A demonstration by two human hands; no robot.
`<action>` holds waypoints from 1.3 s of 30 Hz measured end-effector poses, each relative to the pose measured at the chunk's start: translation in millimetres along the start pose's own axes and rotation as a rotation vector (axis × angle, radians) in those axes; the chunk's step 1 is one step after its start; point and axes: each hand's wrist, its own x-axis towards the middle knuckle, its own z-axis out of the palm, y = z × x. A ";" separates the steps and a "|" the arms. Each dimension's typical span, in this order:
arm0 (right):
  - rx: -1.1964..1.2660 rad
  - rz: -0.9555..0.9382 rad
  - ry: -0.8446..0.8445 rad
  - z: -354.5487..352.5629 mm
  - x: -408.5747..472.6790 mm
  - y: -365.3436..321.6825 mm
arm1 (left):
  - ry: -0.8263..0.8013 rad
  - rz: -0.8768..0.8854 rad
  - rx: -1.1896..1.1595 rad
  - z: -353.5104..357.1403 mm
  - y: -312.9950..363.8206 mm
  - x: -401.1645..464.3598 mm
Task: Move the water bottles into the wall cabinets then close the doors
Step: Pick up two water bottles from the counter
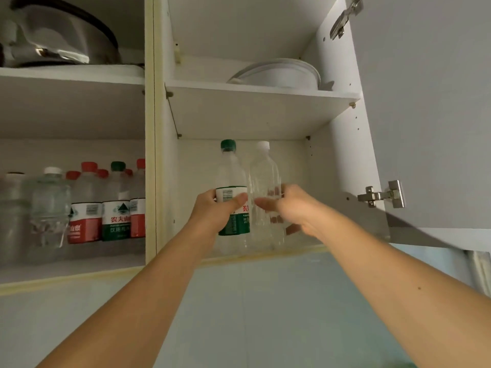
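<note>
We hold two bottles at the front of the lower shelf (265, 251) of the right cabinet. Our left hand (212, 211) has its fingers wrapped around the green-capped bottle (231, 168), at its label, and our right hand (289, 208) grips the clear white-capped bottle (263, 168) just beside it; both bottles stand upright and nearly touch. We judge that the step is to set them down and push them back. To do this well, we should keep them upright, slide them deep enough that the open door (425, 115) can shut, and let go only when the bases sit flat. The left cabinet already carries a row of bottles (106, 205). After this, the doors remain to be closed.
</note>
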 end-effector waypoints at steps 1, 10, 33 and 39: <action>-0.015 0.000 0.011 2.0 5.9 3.6 | 0.019 -0.008 0.031 2.6 -3.1 6.1; 0.057 -0.054 0.015 15.1 43.3 28.0 | 0.108 -0.052 0.153 16.0 -20.9 39.7; -0.183 -0.689 0.442 30.9 -106.1 79.2 | 0.037 0.432 0.679 -28.7 -4.0 -91.5; -0.213 -0.402 0.252 67.3 -185.4 154.3 | -0.087 0.458 0.495 -41.7 -73.4 -167.9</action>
